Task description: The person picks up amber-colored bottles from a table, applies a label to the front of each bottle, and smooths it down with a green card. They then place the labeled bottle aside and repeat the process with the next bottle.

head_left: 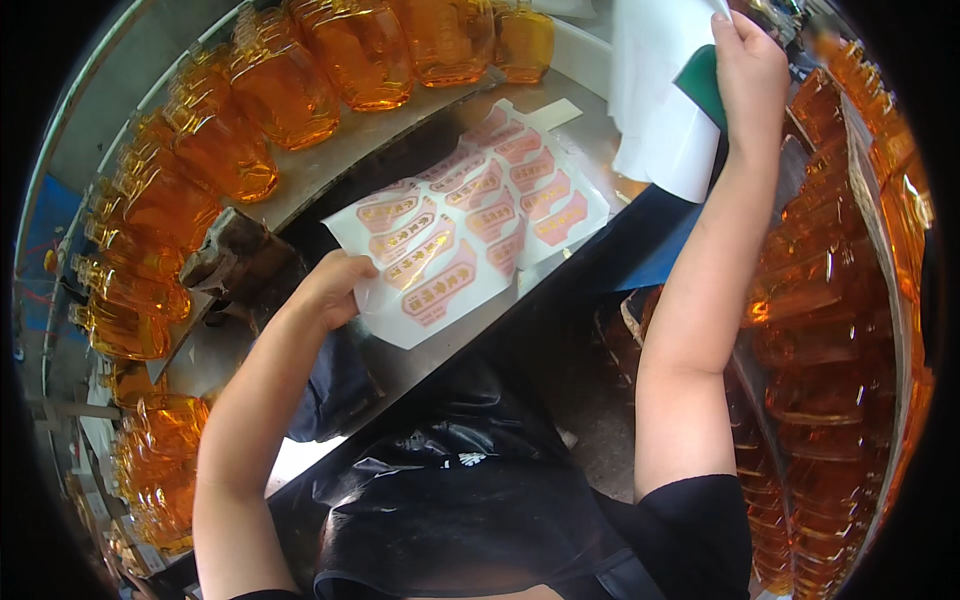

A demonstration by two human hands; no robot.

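Observation:
A sheet of labels (520, 262), white with rows of pink and gold label shapes, lies tilted over the metal worktop in front of me. My left hand (338, 287) pinches its near left edge between thumb and fingers. Raised at the upper right, my right hand (752, 72) grips the top edge of a white paper sheet (655, 110), which hangs down and curls at its lower end. A flat dark green piece with a rounded edge (703, 85) shows between that paper and my right hand; what it is I cannot make out.
Glass bottles of amber liquid (285, 95) line the worktop's far side, curving round to the left. More amber bottles (800, 350) lie stacked at the right beside brown dividers. A dark cloth-wrapped block (240, 255) stands left of the sheet. My black apron (450, 500) fills the near side.

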